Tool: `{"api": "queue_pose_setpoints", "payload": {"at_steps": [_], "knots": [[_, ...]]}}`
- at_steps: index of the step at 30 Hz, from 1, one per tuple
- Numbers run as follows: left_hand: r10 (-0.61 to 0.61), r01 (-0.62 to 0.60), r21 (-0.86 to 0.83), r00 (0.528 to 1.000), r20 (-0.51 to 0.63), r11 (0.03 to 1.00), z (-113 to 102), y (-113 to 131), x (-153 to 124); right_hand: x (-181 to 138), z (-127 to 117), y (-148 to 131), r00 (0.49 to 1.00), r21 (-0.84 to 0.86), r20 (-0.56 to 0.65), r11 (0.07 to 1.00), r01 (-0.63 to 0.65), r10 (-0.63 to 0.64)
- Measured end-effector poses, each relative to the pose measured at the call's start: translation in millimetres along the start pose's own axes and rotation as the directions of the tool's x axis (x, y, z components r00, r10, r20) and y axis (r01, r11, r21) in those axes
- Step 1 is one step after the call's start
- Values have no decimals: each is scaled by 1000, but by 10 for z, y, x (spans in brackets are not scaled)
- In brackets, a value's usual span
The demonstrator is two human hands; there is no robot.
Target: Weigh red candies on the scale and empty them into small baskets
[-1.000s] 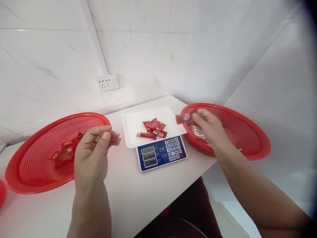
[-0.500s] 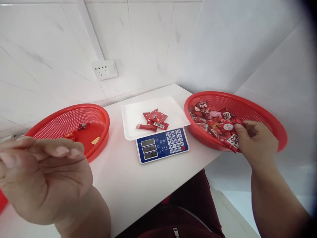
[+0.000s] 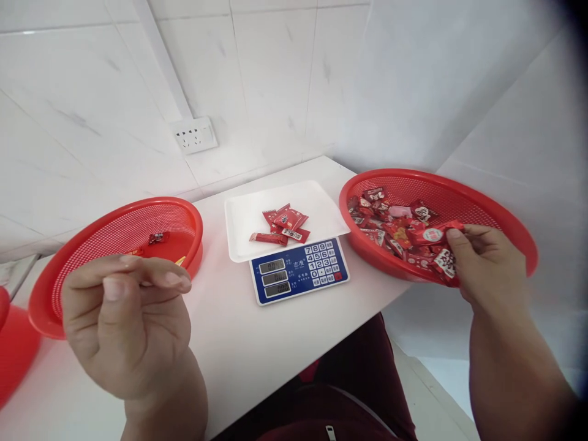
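Observation:
My right hand (image 3: 491,263) pinches red wrapped candies (image 3: 432,234) between thumb and fingers, above the near right part of the right red basket (image 3: 514,245). Below it, many more candies (image 3: 386,229) in mostly red wrappers lie in that basket. My left hand (image 3: 133,324) is raised in front of the left red basket (image 3: 174,205), palm up, fingers loosely bent and apart from the thumb, with nothing visible in it. Between the baskets, several red candy packets (image 3: 285,222) form a small pile on the white tray (image 3: 241,226) of a digital scale (image 3: 301,272).
The left basket holds a few candies (image 3: 158,237), partly hidden by my left hand. Another red container (image 3: 16,349) shows at the left edge. A white table (image 3: 257,343) bears everything, against a tiled wall with a socket (image 3: 195,135).
My left hand has moved right and its fingers have curled more. My right hand has shifted slightly right, still holding the candies. The top scale display reads differently.

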State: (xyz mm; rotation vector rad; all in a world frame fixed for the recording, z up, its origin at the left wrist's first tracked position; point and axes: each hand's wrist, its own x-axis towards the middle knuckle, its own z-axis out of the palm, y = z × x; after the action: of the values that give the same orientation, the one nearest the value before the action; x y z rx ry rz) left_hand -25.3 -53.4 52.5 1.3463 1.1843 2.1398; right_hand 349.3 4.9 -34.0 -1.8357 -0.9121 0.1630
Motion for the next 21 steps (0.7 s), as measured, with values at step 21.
{"api": "queue_pose_setpoints", "payload": {"at_steps": [21], "knots": [[48, -46, -12, 947, 317, 999, 5, -63, -48, 11, -31, -53, 980, -92, 200, 996, 17, 2]]}}
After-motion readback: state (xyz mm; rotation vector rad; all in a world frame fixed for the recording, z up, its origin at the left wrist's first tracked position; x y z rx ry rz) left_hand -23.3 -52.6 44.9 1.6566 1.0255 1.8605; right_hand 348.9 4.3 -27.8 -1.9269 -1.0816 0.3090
